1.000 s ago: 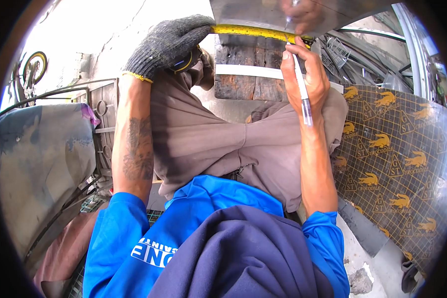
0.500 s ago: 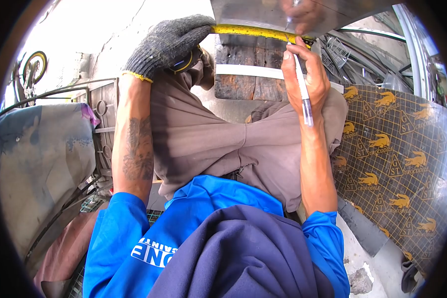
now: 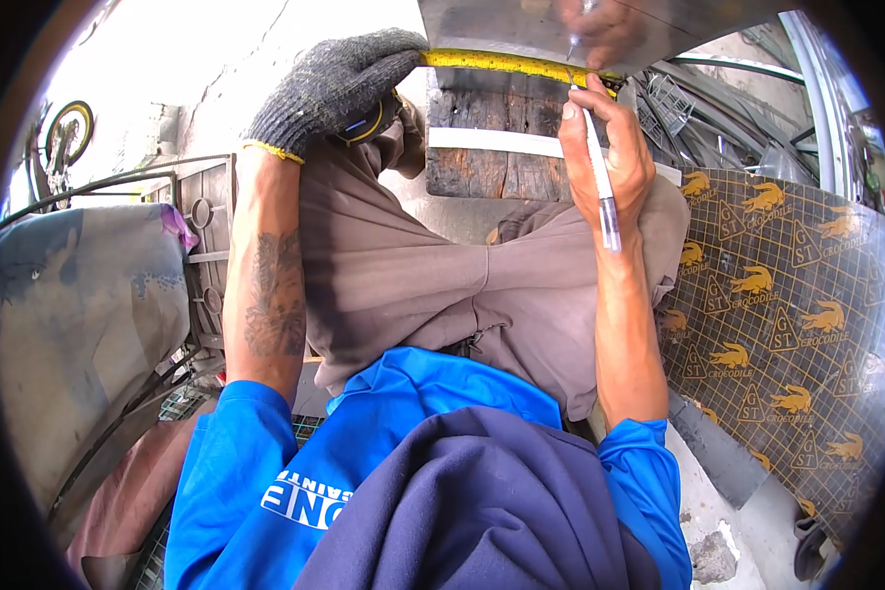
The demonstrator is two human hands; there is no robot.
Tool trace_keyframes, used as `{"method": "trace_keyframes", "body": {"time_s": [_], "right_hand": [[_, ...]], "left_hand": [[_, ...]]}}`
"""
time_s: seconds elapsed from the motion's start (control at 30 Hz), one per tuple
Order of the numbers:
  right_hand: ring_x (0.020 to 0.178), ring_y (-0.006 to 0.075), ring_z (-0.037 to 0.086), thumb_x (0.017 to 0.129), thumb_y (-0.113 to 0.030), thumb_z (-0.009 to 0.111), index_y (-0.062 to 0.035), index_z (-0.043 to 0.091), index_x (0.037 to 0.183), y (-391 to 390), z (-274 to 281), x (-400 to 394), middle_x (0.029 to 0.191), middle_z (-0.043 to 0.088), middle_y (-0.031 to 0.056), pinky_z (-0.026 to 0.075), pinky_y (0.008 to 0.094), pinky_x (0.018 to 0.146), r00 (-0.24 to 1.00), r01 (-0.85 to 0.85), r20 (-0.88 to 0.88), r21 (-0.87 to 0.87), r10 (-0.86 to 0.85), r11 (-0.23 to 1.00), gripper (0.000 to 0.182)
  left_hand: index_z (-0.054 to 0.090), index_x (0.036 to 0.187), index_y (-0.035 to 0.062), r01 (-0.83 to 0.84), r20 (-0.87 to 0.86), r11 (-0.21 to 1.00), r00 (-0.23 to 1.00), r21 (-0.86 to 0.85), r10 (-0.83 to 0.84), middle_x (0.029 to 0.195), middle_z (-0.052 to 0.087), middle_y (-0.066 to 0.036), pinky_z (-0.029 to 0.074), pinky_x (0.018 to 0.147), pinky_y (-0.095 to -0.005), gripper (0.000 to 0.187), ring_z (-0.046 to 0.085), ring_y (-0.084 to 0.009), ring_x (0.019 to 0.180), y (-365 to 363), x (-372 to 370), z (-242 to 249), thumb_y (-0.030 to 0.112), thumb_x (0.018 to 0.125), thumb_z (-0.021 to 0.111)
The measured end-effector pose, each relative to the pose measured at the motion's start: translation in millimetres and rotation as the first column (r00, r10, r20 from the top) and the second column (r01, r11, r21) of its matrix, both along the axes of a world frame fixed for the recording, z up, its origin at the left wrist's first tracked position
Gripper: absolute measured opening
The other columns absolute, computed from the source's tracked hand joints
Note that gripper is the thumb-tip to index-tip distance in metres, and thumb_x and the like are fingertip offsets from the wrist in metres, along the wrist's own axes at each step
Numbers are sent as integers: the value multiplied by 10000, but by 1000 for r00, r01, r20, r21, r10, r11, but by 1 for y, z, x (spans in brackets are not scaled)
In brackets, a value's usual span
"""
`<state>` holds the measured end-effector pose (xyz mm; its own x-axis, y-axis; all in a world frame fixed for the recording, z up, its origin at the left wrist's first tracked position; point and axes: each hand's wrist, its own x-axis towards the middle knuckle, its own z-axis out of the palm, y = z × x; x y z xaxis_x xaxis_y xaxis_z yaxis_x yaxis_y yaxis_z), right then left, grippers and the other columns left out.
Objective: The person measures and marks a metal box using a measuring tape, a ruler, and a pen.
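A yellow tape measure (image 3: pixel 501 62) stretches along the near edge of a shiny metal sheet (image 3: pixel 506 28). Its left end runs into my left hand (image 3: pixel 334 87), which wears a dark grey knitted glove and is closed around it. Under the glove shows a black part with a yellow stripe (image 3: pixel 364 126). My bare right hand (image 3: pixel 619 147) pinches a white, clear-ended pen (image 3: pixel 597 162), its tip at the tape by the sheet's edge. The right index finger reaches the tape's right end. The sheet mirrors the right hand and pen.
Below the sheet stands a worn wooden block (image 3: pixel 501 175) with a white strip (image 3: pixel 497 141) across it. Metal bars (image 3: pixel 728 113) lie at the upper right. A crocodile-printed sheet (image 3: pixel 757 324) is at the right, a cloth-covered object (image 3: pixel 93 305) at the left.
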<state>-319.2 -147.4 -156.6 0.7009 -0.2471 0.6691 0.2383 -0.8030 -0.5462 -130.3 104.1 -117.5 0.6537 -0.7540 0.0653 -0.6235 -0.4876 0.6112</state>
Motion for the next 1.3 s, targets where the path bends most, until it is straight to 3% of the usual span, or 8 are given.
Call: {"method": "trace_keyframes", "body": {"time_s": [0.47,0.53,0.67,0.73,0.97,1.03,1.3], "right_hand": [[1167,309,721,930,-78,751,-19,712,1100,1,2,0,1120,756,181,581,388,958,1000,2,6,1,-2,1000,184],[1163,308,723,925,-71,754,-19,712,1101,1,0,1,1113,757,181,582,384,952,1000,3,12,7,-3,1000,188],[1158,307,725,923,-65,753,-17,711,1102,1,1,1,1105,757,181,584,380,940,1000,5,10,-1,-5,1000,190],[1157,304,726,923,-60,752,-13,710,1102,1,1,1,1103,756,183,584,376,931,1000,5,15,9,-5,1000,190],[1159,303,725,923,-58,752,-14,709,1103,0,1,1,1116,755,183,584,373,932,1000,2,11,9,-2,1000,190],[1116,342,729,886,-46,773,-36,688,1101,0,1,2,1077,742,184,601,409,933,1000,0,21,-7,0,1000,231],[1144,321,724,910,-56,761,-24,697,1104,1,1,1,1099,748,185,593,395,941,1000,9,8,6,-9,1000,207]], "left_hand": [[705,1300,74,-6,-14,1000,1000,8,6,1068,760,-116,561,846,-345,401,703,-174,888,0,-1,2,371,1045,620],[718,1283,151,-29,-38,999,999,44,30,1168,756,-112,576,921,-419,374,739,-301,1037,0,-2,3,408,1038,600],[714,1290,152,12,16,1000,1000,16,-12,1170,755,-114,577,919,-419,377,739,-299,1037,1,0,0,409,1038,601],[696,1311,84,0,-2,1000,1000,25,0,1139,750,-118,561,877,-350,395,713,-201,933,1,0,0,364,1045,609],[701,1305,85,6,12,1000,1000,21,-6,1123,751,-118,562,870,-352,388,712,-195,922,1,-1,0,358,1044,612],[705,1297,83,-13,-3,1000,1000,25,14,1091,759,-113,564,857,-348,380,711,-187,903,1,-2,0,352,1042,621],[706,1298,78,-2,-5,1000,1000,10,2,1083,762,-109,566,843,-342,379,706,-176,891,0,-1,1,347,1044,624]]}}
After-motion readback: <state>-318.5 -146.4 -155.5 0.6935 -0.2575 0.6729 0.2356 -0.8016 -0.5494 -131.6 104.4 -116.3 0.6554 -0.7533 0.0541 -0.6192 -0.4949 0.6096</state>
